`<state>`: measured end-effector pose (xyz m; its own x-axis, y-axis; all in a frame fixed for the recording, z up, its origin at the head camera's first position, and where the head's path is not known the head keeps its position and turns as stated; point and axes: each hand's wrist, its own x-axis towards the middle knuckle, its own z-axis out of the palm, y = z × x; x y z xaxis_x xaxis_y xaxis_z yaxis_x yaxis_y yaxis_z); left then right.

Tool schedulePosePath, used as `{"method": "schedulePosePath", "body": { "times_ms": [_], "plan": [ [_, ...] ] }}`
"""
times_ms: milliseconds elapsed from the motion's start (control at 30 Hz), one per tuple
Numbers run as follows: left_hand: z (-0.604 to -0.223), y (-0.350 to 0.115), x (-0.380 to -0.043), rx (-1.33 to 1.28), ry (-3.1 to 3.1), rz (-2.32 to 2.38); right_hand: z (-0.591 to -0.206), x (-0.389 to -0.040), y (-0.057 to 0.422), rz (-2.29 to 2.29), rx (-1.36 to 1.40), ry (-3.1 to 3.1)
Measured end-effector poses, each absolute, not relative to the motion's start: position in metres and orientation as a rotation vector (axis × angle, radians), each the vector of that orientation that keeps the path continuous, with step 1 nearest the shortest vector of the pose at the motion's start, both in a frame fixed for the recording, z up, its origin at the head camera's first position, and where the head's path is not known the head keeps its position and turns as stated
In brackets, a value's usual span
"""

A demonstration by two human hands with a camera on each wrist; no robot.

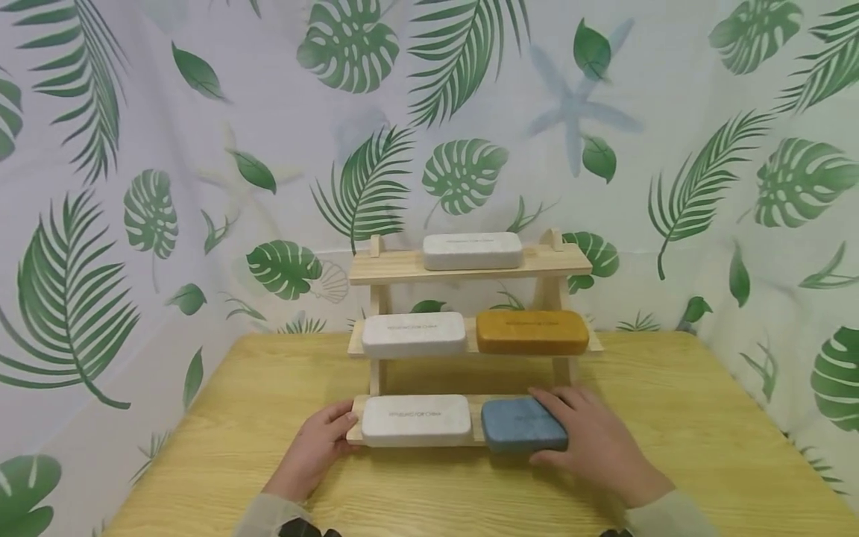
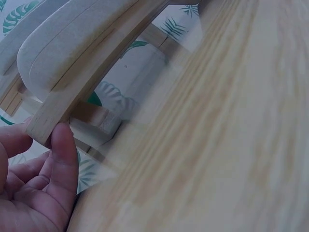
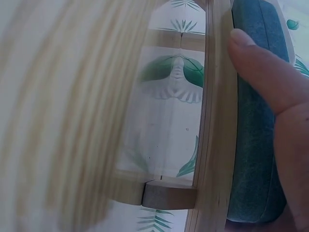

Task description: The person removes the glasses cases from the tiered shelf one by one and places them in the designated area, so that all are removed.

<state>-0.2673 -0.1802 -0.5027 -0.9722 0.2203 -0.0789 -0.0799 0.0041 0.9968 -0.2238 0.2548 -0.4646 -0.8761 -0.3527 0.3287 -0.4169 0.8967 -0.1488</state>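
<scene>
A tiered wooden rack (image 1: 396,274) stands on the table and carries several glasses cases. With thumb and fingers, my left hand (image 1: 317,446) pinches the left end of the lowest shelf (image 2: 72,92). My right hand (image 1: 596,441) grips the blue glasses case (image 1: 523,424) at the right of that shelf. In the right wrist view, the thumb (image 3: 260,67) lies along the front side of the blue case, which sits on the shelf board. A white glasses case (image 1: 416,421) lies beside it on the left, close to my left fingers.
The middle shelf holds another white case (image 1: 413,334) and an orange case (image 1: 532,333). On the top shelf lies a white case (image 1: 472,251). Behind the yellow wood-grain table (image 1: 282,373) hangs a leaf-patterned cloth (image 1: 268,112), which also covers both sides.
</scene>
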Motion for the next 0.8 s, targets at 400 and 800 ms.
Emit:
{"method": "schedulePosePath", "body": {
  "times_ms": [400, 800],
  "plan": [
    [-0.503, -0.184, -0.273, 0.210, 2.039, 2.059, -0.459, -0.223, 0.254, 0.345, 0.577, -2.819],
    [-0.503, -0.186, -0.269, 0.213, 2.000, 2.067, -0.454, -0.222, 0.254, 0.402, 0.640, -2.889]
  ]
}}
